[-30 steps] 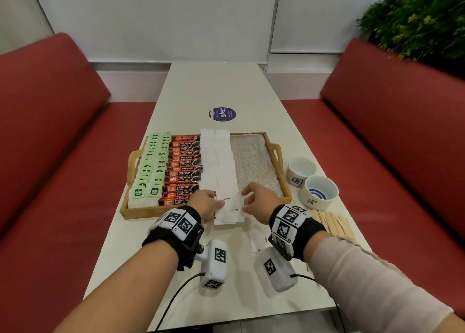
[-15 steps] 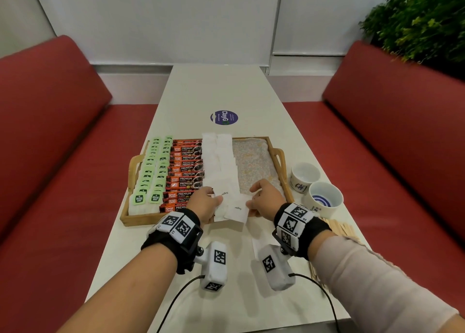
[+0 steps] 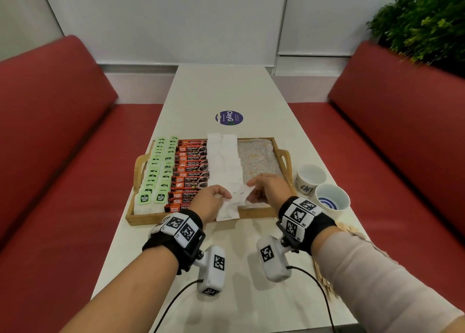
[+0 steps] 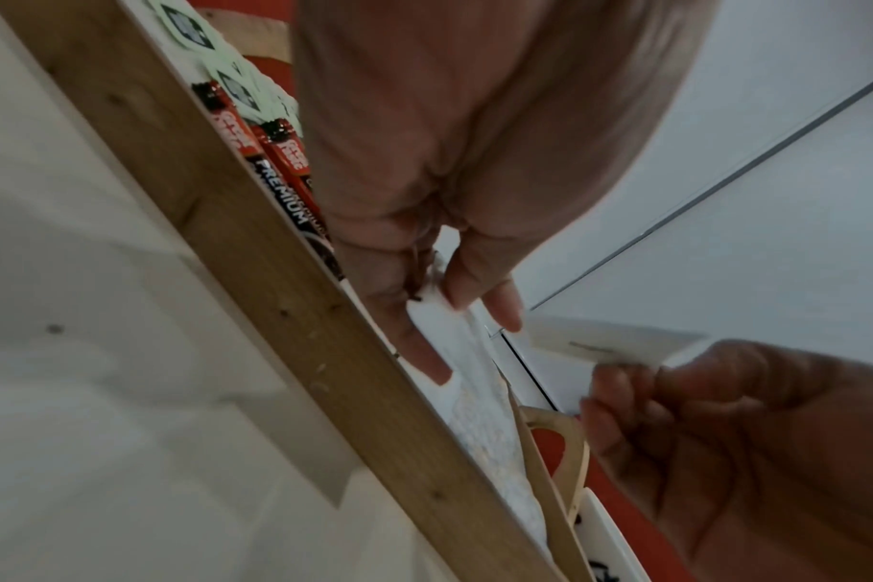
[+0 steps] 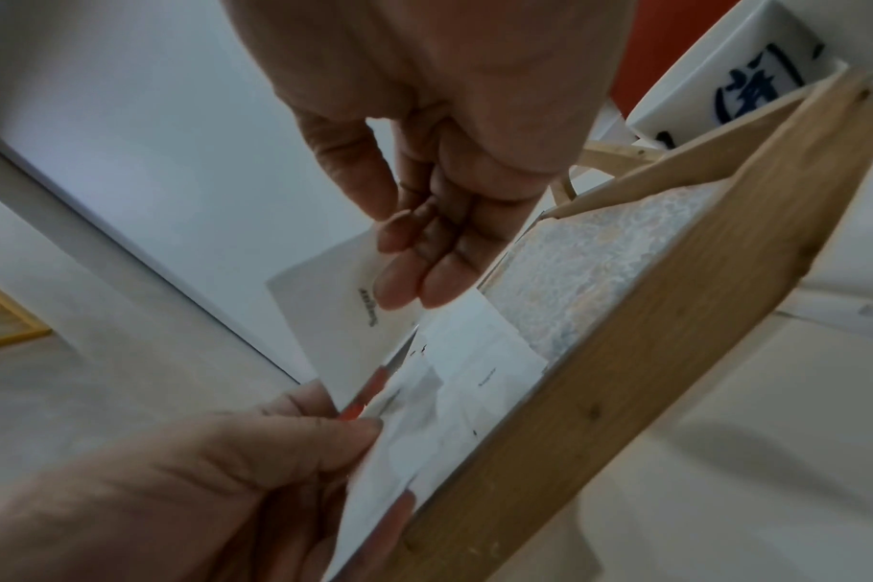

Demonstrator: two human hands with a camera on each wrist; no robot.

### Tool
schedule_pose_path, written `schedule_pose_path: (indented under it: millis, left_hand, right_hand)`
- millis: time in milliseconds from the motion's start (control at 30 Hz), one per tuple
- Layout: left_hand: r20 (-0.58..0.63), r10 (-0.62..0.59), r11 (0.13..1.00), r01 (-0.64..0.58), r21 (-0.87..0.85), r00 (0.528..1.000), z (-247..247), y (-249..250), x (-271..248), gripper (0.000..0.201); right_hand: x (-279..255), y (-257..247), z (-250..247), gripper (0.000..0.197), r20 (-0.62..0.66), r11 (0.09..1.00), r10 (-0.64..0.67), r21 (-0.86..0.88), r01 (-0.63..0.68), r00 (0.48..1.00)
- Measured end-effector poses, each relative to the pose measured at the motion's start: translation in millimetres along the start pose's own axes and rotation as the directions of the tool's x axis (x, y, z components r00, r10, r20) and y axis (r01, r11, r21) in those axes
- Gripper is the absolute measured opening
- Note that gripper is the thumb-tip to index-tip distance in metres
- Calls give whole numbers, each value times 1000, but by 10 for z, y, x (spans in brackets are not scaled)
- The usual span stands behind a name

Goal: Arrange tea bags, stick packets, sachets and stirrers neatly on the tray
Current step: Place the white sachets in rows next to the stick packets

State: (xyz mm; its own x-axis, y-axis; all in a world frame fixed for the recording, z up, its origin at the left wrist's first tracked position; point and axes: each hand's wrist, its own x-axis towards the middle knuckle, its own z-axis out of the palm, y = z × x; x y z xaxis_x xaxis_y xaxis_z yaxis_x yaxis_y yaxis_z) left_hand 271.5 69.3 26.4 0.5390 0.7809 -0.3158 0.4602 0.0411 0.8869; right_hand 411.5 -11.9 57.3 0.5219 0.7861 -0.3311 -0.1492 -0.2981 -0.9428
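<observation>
A wooden tray [image 3: 201,218] holds rows of green tea bags [image 3: 156,174], red-and-black stick packets [image 3: 192,171] and white sachets [image 3: 225,161]. Its right part is bare. At the near end of the sachet column, my left hand [image 3: 212,201] pinches a few overlapping white sachets [image 4: 439,315] that hang over the tray's front rim [image 4: 275,275]. My right hand [image 3: 266,188] pinches a single white sachet [image 5: 335,315] between thumb and fingers, raised just above the tray beside the left hand. Wooden stirrers [image 3: 352,232] lie on the table right of my right wrist.
Two white cups [image 3: 310,179] [image 3: 332,199] stand just right of the tray's handle. A round purple sticker [image 3: 229,118] marks the table beyond the tray. Red benches flank the table, and a green plant [image 3: 422,23] stands at the back right.
Both hands have moved forward over the tray's near edge. The right hand has lifted one sachet off the pile that the left hand holds.
</observation>
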Motion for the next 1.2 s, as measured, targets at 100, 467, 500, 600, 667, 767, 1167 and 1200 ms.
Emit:
schedule_pose_path:
  millis: [100,467,500,600,667,767,1167,1200]
  left_hand:
    - [22,55,998,-56,34,998,-4,15,-11,36]
    - [50,40,996,-35,-88,998,-59,-24,148,26]
    - [54,39,995,-33,-98,998,-60,-57,186,24]
    - [48,77,991,-71,-111,996,-54,-11,178,18]
    - [27,116,989,-113,-95,993,-49,59,153,19]
    - [-40,146,989,-147,-11,988,-77,108,176,16]
    - [-101,128,973,-105,204,987,-295,180,343,25]
    - [-132,118,979,-94,179,984,-311,170,356,28]
  right_hand:
    - [24,-19,31,27,35,1000,-13,10,12,999]
    - [177,69,7,14,-39,998,-31,-51,29,999]
    - [186,69,10,17,-37,999,-24,-22,23,999]
    - [202,65,34,20,-15,1000,-21,-1,21,1000]
    - [207,56,49,17,7,1000,-15,-13,15,1000]
    - [223,35,51,14,35,992,-14,-127,18,999]
    - [442,47,38,24,-14,877,-89,-476,71,996]
    - [466,75,39,24,-25,866,-68,-499,46,997]
